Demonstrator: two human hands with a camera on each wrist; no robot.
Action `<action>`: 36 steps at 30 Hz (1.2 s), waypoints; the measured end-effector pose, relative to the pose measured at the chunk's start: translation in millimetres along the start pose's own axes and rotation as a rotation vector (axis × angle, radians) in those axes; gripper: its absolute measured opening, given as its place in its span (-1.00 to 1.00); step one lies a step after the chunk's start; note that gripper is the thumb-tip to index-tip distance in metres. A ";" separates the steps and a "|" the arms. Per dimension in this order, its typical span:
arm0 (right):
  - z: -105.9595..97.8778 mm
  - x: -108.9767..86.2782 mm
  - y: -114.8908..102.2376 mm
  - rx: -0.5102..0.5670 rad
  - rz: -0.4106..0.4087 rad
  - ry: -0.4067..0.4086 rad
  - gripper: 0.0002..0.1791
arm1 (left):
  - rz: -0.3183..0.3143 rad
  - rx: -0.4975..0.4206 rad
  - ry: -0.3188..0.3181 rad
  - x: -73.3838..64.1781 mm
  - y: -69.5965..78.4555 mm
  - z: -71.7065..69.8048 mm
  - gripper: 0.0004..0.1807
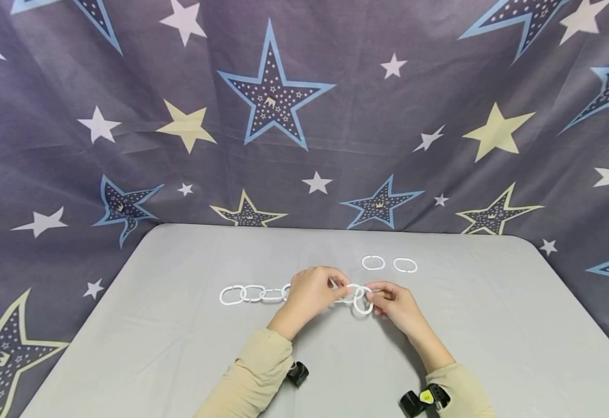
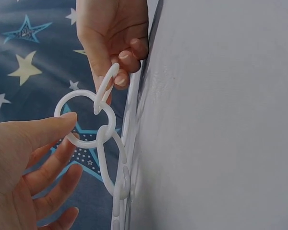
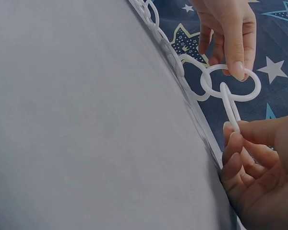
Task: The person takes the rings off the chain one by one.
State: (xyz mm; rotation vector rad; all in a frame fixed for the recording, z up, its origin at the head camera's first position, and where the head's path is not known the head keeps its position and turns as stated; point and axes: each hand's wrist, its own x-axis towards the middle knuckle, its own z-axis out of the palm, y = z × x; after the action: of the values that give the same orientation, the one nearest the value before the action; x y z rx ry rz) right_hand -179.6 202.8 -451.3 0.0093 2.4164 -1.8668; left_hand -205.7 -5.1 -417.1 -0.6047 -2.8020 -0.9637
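Note:
A chain of white oval plastic links (image 1: pixel 243 294) runs left to right across the grey table, and part of it is hidden behind the left hand (image 1: pixel 314 290). Thumb and fingertips of that hand pinch the link at the chain's right end (image 2: pixel 79 92), raised in the left wrist view. My right hand (image 1: pixel 395 305) pinches another white link (image 3: pixel 229 108) between thumb and fingertips. This link passes through the one in the left hand and hangs tilted from it. Whether its small gap is closed cannot be seen.
Two loose white links, a left one (image 1: pixel 373 269) and a right one (image 1: pixel 405 271), lie behind the hands on the grey table (image 1: pixel 126 325). A dark star-patterned cloth (image 1: pixel 335 157) hangs behind the table's far edge.

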 end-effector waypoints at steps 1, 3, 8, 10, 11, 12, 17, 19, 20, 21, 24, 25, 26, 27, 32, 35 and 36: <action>-0.1 -0.1 0.1 0.000 -0.001 -0.001 -0.66 | 0.000 -0.001 -0.002 0.0 -0.2 0.2 -0.95; -0.2 -0.6 0.2 -0.002 -0.002 -0.004 -0.67 | 0.002 -0.002 -0.008 -0.2 -0.4 0.6 -0.96; -0.9 -0.9 0.7 -0.010 -0.005 -0.015 -0.68 | 0.005 -0.004 -0.012 -1.0 -1.1 1.2 -0.96; -1.4 -0.3 1.2 -0.012 -0.006 -0.016 -0.69 | 0.005 -0.005 -0.007 -1.2 -1.3 1.0 -0.96; -1.7 0.1 1.5 -0.013 -0.007 -0.016 -0.69 | 0.005 -0.005 -0.004 -1.4 -1.3 0.7 -0.96; -1.9 0.4 2.0 -0.016 -0.007 -0.015 -0.69 | 0.004 -0.007 -0.001 -1.5 -1.3 0.4 -0.96; -3.5 1.3 2.5 -0.027 -0.010 -0.012 -0.70 | 0.002 -0.007 0.009 -1.6 -1.3 -1.4 -0.96; -4.6 1.1 1.8 -0.031 -0.011 -0.009 -0.69 | 0.004 -0.005 0.009 -1.4 -1.5 -1.6 -0.96; -5.2 1.1 1.6 -0.035 -0.012 -0.008 -0.69 | 0.005 -0.005 0.009 -1.3 -1.6 -1.7 -0.96; -6.0 1.0 1.2 -0.037 -0.012 -0.006 -0.68 | 0.005 -0.005 0.008 -1.1 -1.6 -1.8 -0.96; -9.1 1.2 0.5 -0.043 -0.011 0.001 -0.66 | 0.007 -0.007 0.006 -1.0 -1.7 -2.0 -0.96; -10.3 1.5 0.5 -0.046 -0.008 0.006 -0.66 | 0.008 -0.008 0.005 -1.0 -1.8 -2.0 -0.96; -11.7 1.9 0.9 -0.046 -0.008 0.008 -0.65 | 0.009 -0.007 0.005 -1.1 -1.9 -2.1 -0.96; -13.2 2.2 1.0 -0.045 -0.007 0.012 -0.65 | 0.010 -0.008 0.006 -1.1 -2.0 -2.0 -0.96; -22.3 4.1 1.8 -0.033 -0.004 0.033 -0.62 | 0.003 -0.005 0.004 -1.1 -2.1 -1.9 -0.96; -29.1 4.3 0.9 -0.031 -0.002 0.056 -0.61 | -0.001 0.005 0.009 -1.1 -2.3 -1.7 -0.96; -31.7 4.3 0.6 -0.034 -0.003 0.066 -0.61 | -0.001 0.009 0.012 -1.1 -2.4 -1.7 -0.96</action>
State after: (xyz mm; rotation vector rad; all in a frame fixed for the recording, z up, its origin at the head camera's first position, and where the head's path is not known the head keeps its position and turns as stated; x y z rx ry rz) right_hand -186.0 233.4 -444.2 0.0655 2.4927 -1.8548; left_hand -205.8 -8.2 -417.4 -0.5947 -2.7952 -0.9515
